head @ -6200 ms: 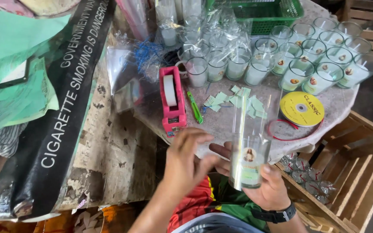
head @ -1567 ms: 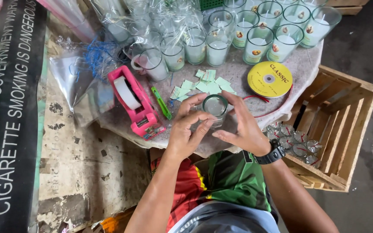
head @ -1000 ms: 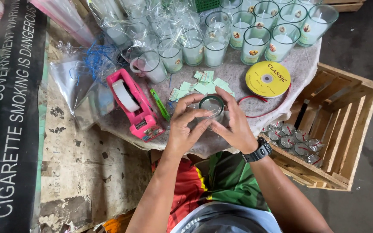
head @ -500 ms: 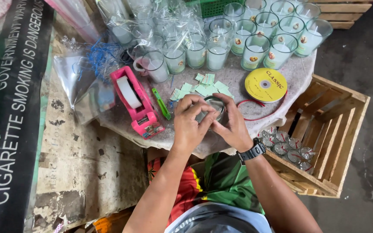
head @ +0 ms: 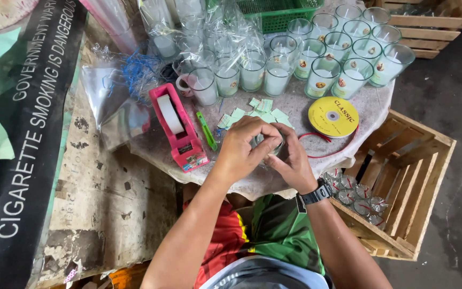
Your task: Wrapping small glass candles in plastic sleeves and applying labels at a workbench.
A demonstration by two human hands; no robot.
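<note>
My left hand and my right hand were cupped together around a small glass candle cup at the near edge of the round table, just in front of the scattered pale green paper labels. The cup stood upright, its long axis vertical and its open mouth pointing up towards me, though my fingers covered most of it. What showed of it was a clear glass rim with a crinkle of transparent wrap about it; whether there was wax inside I could not tell. Both hands were closed on it, fingers of the left curled over the top from the left side, the right pressing in from the right and near side, thumbs close together. A black watch sat on my right wrist. To the left of my hands lay a pink tape dispenser with a green cutter beside it; to the right, a yellow disc-shaped spool trailing red cord. Rows of filled glass candles stood at the far side, and a wooden crate of wrapped ones sat to my right.
</note>
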